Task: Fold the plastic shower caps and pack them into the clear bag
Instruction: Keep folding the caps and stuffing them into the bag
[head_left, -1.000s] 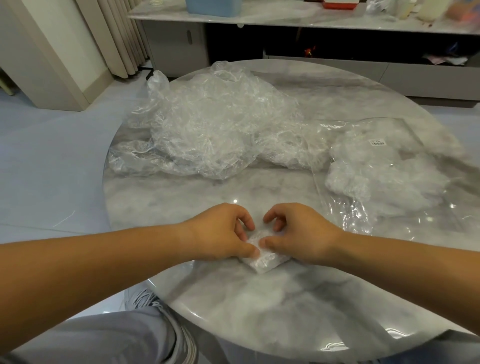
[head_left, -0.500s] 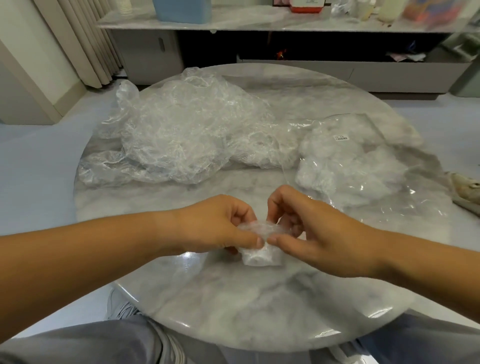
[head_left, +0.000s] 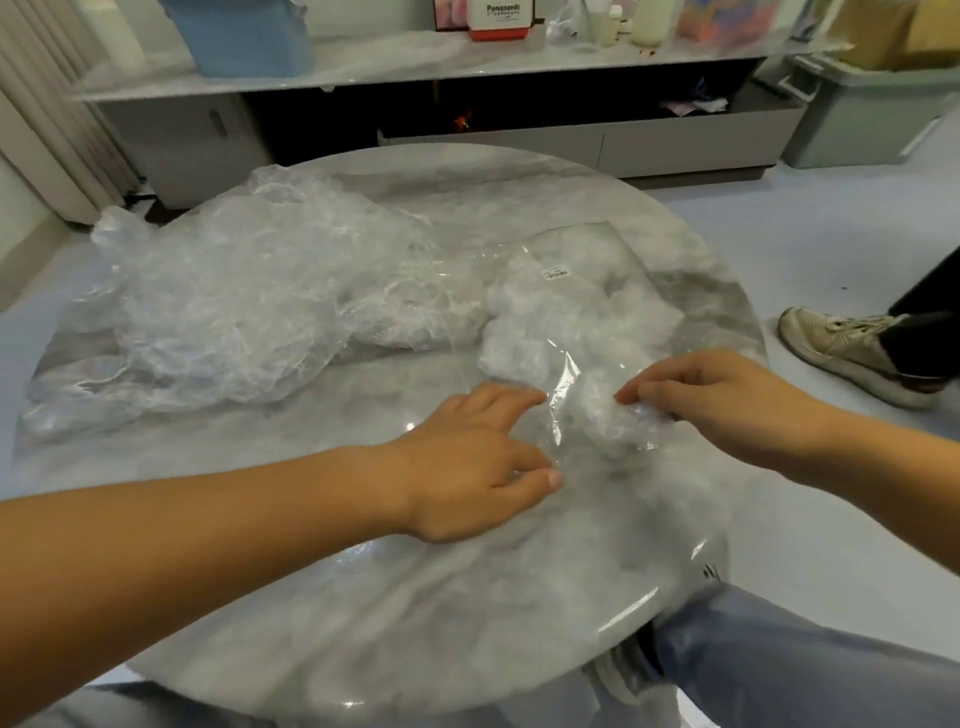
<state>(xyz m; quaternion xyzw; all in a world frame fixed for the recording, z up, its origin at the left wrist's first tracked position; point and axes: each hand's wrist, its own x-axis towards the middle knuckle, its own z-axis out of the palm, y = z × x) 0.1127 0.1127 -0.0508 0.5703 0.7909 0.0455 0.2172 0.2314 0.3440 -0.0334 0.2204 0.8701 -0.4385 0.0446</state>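
A heap of loose, crumpled plastic shower caps (head_left: 244, 312) covers the left and middle of the round marble table (head_left: 415, 613). To its right lies the clear bag (head_left: 566, 306), with a small label and several folded caps inside. My right hand (head_left: 727, 400) pinches a small folded shower cap (head_left: 613, 421) at the bag's near, open end. My left hand (head_left: 478, 457) rests on the table with fingers spread, its fingertips touching the bag's open edge.
A shoe and leg of another person (head_left: 852, 353) stand on the floor right of the table. A low cabinet (head_left: 519, 130) with a blue tub and bottles runs along the back. A green bin (head_left: 872, 109) sits at far right. My knees are under the table's near edge.
Both hands lifted the folded cap off the table and carried it right to the clear bag. My left hand let go of the cap and now touches the bag's edge.
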